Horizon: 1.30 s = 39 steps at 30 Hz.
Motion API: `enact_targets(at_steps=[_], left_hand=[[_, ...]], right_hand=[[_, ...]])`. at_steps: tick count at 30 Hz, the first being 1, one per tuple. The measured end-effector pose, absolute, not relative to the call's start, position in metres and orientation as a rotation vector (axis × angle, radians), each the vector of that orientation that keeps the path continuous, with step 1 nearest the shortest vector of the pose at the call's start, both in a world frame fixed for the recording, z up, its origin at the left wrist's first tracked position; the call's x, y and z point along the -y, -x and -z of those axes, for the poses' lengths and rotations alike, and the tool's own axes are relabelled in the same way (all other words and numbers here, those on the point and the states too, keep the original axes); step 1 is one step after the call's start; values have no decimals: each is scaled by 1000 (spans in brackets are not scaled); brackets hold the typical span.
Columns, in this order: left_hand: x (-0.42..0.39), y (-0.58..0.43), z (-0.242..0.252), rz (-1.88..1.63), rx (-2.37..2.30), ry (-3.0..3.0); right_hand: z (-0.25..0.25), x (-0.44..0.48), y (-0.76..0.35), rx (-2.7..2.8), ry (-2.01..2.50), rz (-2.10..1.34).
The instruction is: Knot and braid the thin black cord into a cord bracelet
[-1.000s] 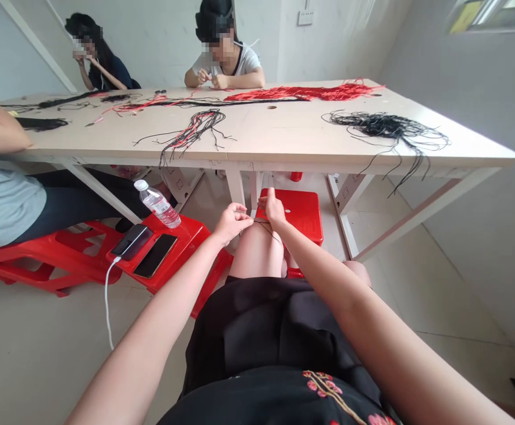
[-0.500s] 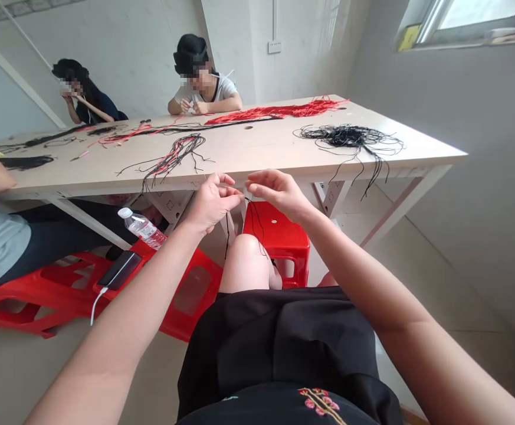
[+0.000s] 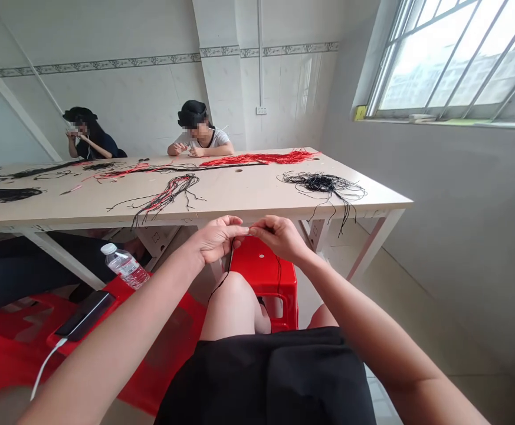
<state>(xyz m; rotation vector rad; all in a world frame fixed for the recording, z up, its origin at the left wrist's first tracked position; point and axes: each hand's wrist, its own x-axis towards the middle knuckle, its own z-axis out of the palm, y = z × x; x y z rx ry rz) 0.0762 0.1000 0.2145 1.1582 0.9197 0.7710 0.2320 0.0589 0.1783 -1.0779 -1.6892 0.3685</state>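
Observation:
My left hand (image 3: 215, 239) and my right hand (image 3: 279, 236) meet fingertip to fingertip above my knee (image 3: 235, 292), in front of the table edge. Both are closed in a pinch on a thin black cord (image 3: 227, 268), whose ends hang down over my knee and towards the red stool (image 3: 263, 271). A black skirt covers my lap.
The long pale table (image 3: 248, 198) carries a tangle of black cords (image 3: 323, 184), a red bundle (image 3: 261, 158) and mixed red-black cords (image 3: 166, 198). Two people sit at the far side, another at the left. A water bottle (image 3: 124, 265) and a phone (image 3: 84, 307) lie on a red stool at left.
Both hands have risen from my knee to table-edge height and closed together on the cord. The camera view has tilted upward, showing the window and more wall.

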Motion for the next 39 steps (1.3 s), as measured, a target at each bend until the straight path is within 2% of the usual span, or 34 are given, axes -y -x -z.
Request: enact_targets(at_steps=[6, 10, 19, 23, 29, 39], left_hand=[[-127, -67, -186, -645, -992, -1259], [-169, -56, -178, -778, -1098, -1340], [-301, -90, -213, -1144, -1321, -1704], [-348, -108, -216, -1096, -1481, -1794], [-405, -114, -188, -1045, -1693, -1975], [-434, -113, -162, -893, -1856, -2006]], right_hand=[[-155, -77, -265, 1605, 1266, -276], [-150, -108, -309, 1443, 1393, -280], [-180, -215, -360, 1378, 1650, -71], [-178, -273, -367, 1437, 1712, -37], [-163, -332, -361, 1558, 1814, 25], [-150, -359, -357, 1738, 1895, 133]])
